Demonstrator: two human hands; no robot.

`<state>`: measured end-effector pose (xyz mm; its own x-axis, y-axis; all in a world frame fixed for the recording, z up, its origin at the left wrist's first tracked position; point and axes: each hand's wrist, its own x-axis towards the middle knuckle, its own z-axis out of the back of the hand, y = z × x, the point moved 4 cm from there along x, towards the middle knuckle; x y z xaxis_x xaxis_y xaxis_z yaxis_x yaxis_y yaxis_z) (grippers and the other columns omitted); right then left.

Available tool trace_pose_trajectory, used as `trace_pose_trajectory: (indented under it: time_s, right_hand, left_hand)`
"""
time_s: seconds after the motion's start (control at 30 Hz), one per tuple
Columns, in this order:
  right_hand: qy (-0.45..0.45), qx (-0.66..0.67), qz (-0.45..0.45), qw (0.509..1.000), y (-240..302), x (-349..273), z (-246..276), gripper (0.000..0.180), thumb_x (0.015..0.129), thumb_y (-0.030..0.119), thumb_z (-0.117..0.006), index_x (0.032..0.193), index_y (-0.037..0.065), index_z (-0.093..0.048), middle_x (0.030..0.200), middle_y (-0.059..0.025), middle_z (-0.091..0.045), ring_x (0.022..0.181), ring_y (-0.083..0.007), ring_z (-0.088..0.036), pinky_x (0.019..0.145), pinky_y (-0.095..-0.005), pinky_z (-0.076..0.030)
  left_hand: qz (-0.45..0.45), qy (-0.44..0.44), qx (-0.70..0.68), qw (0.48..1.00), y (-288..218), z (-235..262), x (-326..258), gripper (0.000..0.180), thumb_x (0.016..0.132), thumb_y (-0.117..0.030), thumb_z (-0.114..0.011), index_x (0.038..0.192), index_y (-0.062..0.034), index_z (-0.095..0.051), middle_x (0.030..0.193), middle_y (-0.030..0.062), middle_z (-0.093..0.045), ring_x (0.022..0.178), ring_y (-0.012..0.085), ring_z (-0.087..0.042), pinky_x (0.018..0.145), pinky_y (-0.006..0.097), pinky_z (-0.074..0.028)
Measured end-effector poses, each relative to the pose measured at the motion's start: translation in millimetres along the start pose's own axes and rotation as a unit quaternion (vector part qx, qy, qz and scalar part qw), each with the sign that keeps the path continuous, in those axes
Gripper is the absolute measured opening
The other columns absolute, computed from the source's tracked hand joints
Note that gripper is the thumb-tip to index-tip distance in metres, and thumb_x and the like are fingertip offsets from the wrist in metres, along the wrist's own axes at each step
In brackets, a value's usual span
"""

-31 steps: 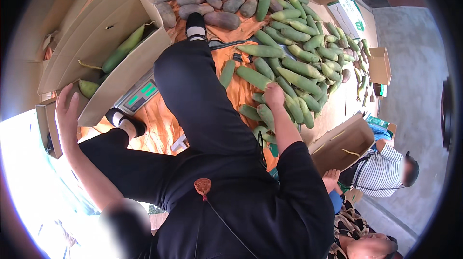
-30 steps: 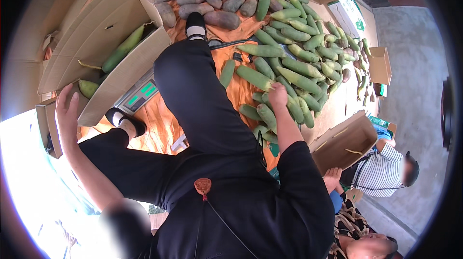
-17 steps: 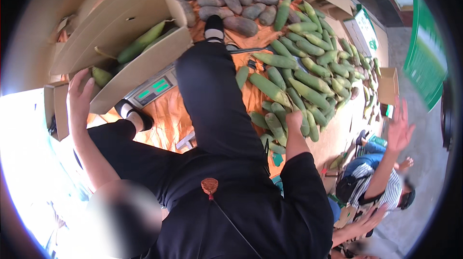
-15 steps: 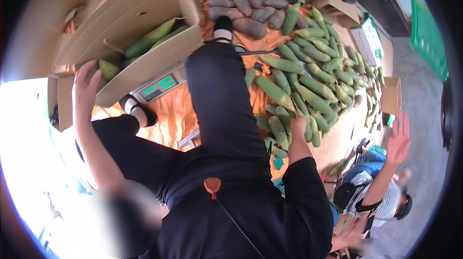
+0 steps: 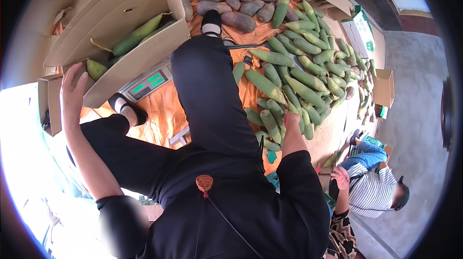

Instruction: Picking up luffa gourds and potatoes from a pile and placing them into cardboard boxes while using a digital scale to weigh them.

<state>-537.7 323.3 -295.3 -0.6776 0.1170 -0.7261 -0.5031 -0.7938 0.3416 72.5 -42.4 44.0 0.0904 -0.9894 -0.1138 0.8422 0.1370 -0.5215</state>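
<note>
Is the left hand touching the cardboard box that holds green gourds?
Touching. In the head view the left hand lies flat against the cardboard box at its lower corner.

Grey concrete floor (image 5: 417, 114) under an orange ground sheet (image 5: 159, 114), with bright daylight at left.

Green gourds (image 5: 289, 78) crowd the orange sheet (image 5: 161, 114) right of the black-clad leg (image 5: 207, 95); bare sheet lies left of it. The scale (image 5: 147, 83) and cardboard box (image 5: 115, 27) block, apparently, the far left.
</note>
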Motion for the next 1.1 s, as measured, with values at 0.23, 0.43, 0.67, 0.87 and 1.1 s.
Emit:
trace_pose_trajectory:
  time_s: [0.23,0.43,0.67,0.87,1.1]
  right_hand:
    - [-0.077,-0.048,0.092,0.992,-37.2,64.6,63.1,0.012,0.083,0.012,-0.062,0.077,0.003,-0.056,0.059,-0.0069,-0.053,0.053,-0.022,-0.057,0.043,-0.0323,-0.044]
    - [-0.061,0.284,-0.125,0.949,-12.8,0.5,33.5,0.006,0.084,0.009,-0.057,0.081,0.007,-0.052,0.064,-0.0047,-0.055,0.056,-0.0174,-0.056,0.047,-0.0312,-0.046]
    - [0.032,0.465,-0.104,0.878,-9.3,-2.3,24.3,0.009,0.093,0.011,-0.043,0.089,0.007,-0.05,0.068,-0.0025,-0.055,0.058,-0.0137,-0.053,0.056,-0.0282,-0.047]
    - [0.055,0.495,-0.102,0.861,3.8,-10.1,3.4,0.011,0.096,0.012,-0.041,0.09,0.007,-0.049,0.068,-0.0027,-0.056,0.055,-0.0125,-0.05,0.055,-0.0268,-0.046]
    - [0.074,0.528,-0.18,0.827,17.1,-6.5,-17.3,0.018,0.098,0.02,-0.04,0.086,0.008,-0.048,0.057,-0.0007,-0.05,0.04,-0.0131,-0.042,0.049,-0.0261,-0.044]
  left_hand:
    - [-0.037,0.04,-0.043,0.998,-7.0,-26.9,17.6,0.039,0.089,-0.021,-0.057,0.124,-0.006,-0.054,0.129,0.0114,-0.052,0.12,0.0231,-0.048,0.102,0.034,-0.035]
    - [-0.024,0.029,-0.01,0.999,-0.6,-20.0,15.4,0.038,0.089,-0.022,-0.056,0.124,-0.007,-0.055,0.129,0.0109,-0.053,0.121,0.0228,-0.048,0.102,0.034,-0.035]
    - [-0.026,0.032,-0.003,0.999,-5.4,-22.7,16.4,0.038,0.089,-0.023,-0.055,0.124,-0.0074,-0.055,0.129,0.011,-0.053,0.121,0.023,-0.048,0.103,0.034,-0.034]
    - [-0.015,0.046,0.008,0.999,2.8,-24.0,18.3,0.04,0.089,-0.022,-0.053,0.127,-0.0078,-0.053,0.132,0.0104,-0.051,0.122,0.0237,-0.047,0.104,0.034,-0.033]
    - [-0.013,0.036,0.009,0.999,11.6,-23.9,20.3,0.039,0.089,-0.02,-0.054,0.126,-0.0062,-0.054,0.131,0.0108,-0.051,0.122,0.0229,-0.047,0.104,0.034,-0.033]
